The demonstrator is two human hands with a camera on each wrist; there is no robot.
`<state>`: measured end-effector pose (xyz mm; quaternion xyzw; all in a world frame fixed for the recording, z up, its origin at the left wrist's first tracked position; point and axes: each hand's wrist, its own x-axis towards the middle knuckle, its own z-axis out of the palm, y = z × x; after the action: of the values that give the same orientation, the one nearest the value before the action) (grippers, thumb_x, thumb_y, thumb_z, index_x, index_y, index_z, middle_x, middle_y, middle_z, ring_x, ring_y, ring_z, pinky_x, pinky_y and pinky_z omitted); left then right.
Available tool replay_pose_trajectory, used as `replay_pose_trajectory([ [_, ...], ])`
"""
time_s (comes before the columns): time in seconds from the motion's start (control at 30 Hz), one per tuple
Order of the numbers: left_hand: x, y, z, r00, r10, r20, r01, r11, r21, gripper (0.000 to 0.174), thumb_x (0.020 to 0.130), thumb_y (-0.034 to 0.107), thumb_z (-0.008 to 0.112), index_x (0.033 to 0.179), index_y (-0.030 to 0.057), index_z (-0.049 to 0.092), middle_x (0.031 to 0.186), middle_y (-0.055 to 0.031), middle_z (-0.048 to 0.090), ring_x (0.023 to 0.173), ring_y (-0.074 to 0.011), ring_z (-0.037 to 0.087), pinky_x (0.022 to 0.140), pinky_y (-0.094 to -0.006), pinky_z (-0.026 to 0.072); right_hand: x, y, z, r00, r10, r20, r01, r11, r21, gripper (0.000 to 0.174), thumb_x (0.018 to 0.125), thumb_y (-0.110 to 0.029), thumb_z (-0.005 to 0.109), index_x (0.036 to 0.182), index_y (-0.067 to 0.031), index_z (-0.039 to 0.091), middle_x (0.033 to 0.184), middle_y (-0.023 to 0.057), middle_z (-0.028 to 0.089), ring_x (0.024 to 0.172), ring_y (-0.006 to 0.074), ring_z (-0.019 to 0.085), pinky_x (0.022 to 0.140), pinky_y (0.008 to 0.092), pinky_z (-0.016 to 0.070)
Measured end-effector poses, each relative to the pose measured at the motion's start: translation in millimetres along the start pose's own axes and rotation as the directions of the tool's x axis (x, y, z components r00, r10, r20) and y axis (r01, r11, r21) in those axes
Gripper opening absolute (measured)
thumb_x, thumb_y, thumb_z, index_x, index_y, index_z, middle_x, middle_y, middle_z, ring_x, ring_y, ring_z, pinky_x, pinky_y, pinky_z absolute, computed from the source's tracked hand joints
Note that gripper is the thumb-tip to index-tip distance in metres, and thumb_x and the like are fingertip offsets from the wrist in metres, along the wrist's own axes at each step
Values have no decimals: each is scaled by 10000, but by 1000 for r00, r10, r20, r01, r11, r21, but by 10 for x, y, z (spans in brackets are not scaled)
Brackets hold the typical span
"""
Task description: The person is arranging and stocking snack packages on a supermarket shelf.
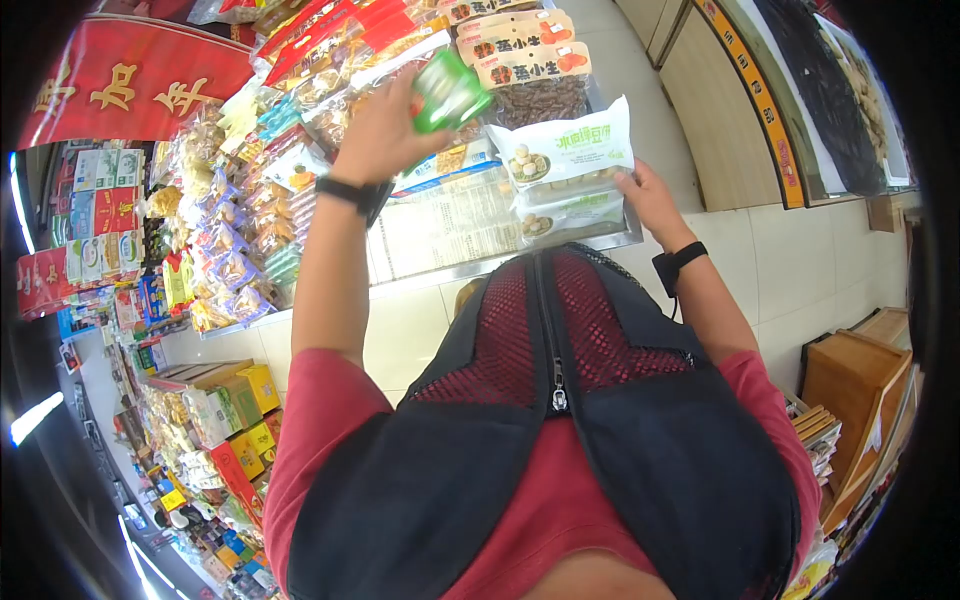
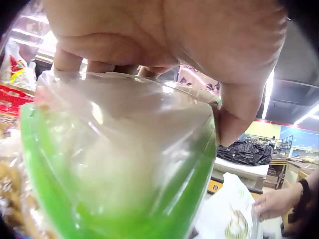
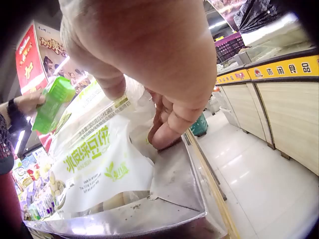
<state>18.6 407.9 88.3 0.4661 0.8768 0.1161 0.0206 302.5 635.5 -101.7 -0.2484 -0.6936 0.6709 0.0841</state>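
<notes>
My left hand (image 1: 385, 125) grips a green and clear plastic package (image 1: 447, 92) above the display, blurred in the head view. In the left wrist view the fingers and thumb close over the top of the package (image 2: 119, 159). At the display's right end, my right hand (image 1: 655, 205) holds the end of a white snack bag (image 1: 570, 150) printed with green characters and round pale pieces. A similar white bag (image 1: 572, 218) lies partly under it. In the right wrist view, fingers (image 3: 172, 129) curl at the end of the bag, beside the silvery rim (image 3: 174, 189).
Several brown-filled bags (image 1: 540, 100) stand behind the white bags. Many wrapped snacks (image 1: 230, 235) cover the left part of the display, below a red banner (image 1: 130, 85). A wood-panelled counter (image 1: 725, 110) stands across the aisle. Bare printed sheet (image 1: 440, 230) shows in front.
</notes>
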Motion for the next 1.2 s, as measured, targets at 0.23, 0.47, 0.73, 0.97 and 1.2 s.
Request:
replay_pose_trajectory([
  [0.23, 968, 646, 600, 924, 174, 340, -231, 963, 136, 908, 720, 558, 718, 1409, 51, 410, 1205, -247, 591, 1130, -385, 583, 936, -446, 489, -22, 6, 19, 998, -64, -30, 62, 997, -54, 418, 959, -196, 564, 1334, -15, 521, 1175, 137, 654, 1063, 201, 603, 947, 330, 454],
  [0.47, 1097, 879, 1021, 842, 196, 502, -278, 956, 93, 895, 759, 565, 688, 1416, 35, 390, 1250, -240, 567, 1146, -384, 580, 953, -443, 482, -76, -8, 39, 997, -36, -63, 31, 997, -76, 433, 962, -209, 561, 1355, -34, 516, 1207, 169, 647, 1085, 242, 615, 960, 345, 453],
  [0.73, 1118, 555, 1206, 869, 258, 423, -207, 965, -163, 799, 881, 474, 633, 1470, 8, 361, 1373, -260, 508, 1248, -378, 524, 1051, -407, 422, -64, -35, 32, 999, -34, -30, 29, 988, -151, 498, 943, -272, 583, 1372, -33, 499, 1230, 183, 636, 1125, 263, 609, 966, 359, 452],
  [0.97, 834, 312, 990, 875, 120, 469, 14, 962, -272, 696, 890, 377, 652, 1449, 38, 413, 1425, -227, 486, 1310, -336, 482, 1091, -381, 382, -59, -50, 110, 987, -107, -118, 100, 993, -68, 513, 957, -325, 572, 1359, -14, 504, 1245, 176, 627, 1131, 254, 602, 980, 346, 438],
  [1.2, 722, 421, 1009, 895, 145, 422, -50, 972, -228, 658, 859, 295, 673, 1428, 56, 444, 1408, -219, 489, 1303, -342, 475, 1089, -384, 384, -61, -156, 96, 998, -22, -54, 17, 996, -88, 504, 978, -347, 540, 1358, -19, 499, 1245, 170, 626, 1147, 242, 591, 983, 347, 431],
])
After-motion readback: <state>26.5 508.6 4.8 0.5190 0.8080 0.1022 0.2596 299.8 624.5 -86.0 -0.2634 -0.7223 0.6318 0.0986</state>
